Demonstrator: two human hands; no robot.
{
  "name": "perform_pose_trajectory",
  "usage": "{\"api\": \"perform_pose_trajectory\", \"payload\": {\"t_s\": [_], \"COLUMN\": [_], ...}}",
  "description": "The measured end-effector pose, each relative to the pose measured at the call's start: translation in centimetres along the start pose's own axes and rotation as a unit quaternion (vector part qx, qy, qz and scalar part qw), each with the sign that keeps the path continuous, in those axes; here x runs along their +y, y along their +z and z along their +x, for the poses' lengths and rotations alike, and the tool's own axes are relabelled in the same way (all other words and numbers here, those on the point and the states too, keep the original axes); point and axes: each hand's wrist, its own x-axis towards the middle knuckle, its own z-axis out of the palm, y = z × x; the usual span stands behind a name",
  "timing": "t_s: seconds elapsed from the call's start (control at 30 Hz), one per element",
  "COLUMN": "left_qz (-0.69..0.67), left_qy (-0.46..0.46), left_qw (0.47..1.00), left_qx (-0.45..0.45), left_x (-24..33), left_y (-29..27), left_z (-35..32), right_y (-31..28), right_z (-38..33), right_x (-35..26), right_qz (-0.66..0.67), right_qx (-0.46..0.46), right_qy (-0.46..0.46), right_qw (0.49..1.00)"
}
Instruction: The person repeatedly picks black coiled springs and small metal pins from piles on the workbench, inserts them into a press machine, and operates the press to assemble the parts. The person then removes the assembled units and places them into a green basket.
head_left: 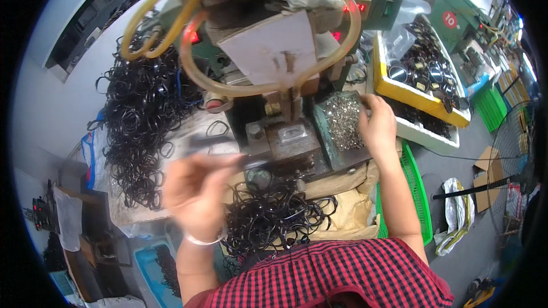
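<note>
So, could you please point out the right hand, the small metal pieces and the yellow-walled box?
Right hand [379, 126], head view: back of hand.
Small metal pieces [343, 118], head view: middle of pile.
Yellow-walled box [419, 102], head view: yellow wall.

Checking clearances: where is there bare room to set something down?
Partly bare: the pale tabletop between the left heap of black rings and the machine; the tan sheet between the front rings and green basket. Crowded: both ring heaps, and the metal pieces by the right hand.
</note>
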Motion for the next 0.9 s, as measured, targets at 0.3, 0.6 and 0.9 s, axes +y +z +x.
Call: {"api": "perform_pose_trajectory", "payload": {"t_s": [0.3, 0.6, 0.9], "left_qz": [0.004, 0.056, 0.034], "left_qy": [-0.041, -0.029, -0.022], "left_qw": [0.999, 0.998, 0.999], "left_qx": [-0.031, -0.023, -0.019], "left_x": [-2.5, -2.6, -2.5], "left_y": [6.2, 6.9, 3.8], "left_z": [2.6, 2.8, -0.5], "right_y": [5.2, 3.9, 5.5], "right_z": [-2.5, -1.4, 1.2], "right_x": [1.4, 2.2, 2.8], "right_qz": [-0.030, 0.124, 0.112], "right_qx": [0.047, -0.010, -0.172], "right_qy": [-0.048, 0.012, -0.067], "right_qw": [0.997, 0.992, 0.976]}}
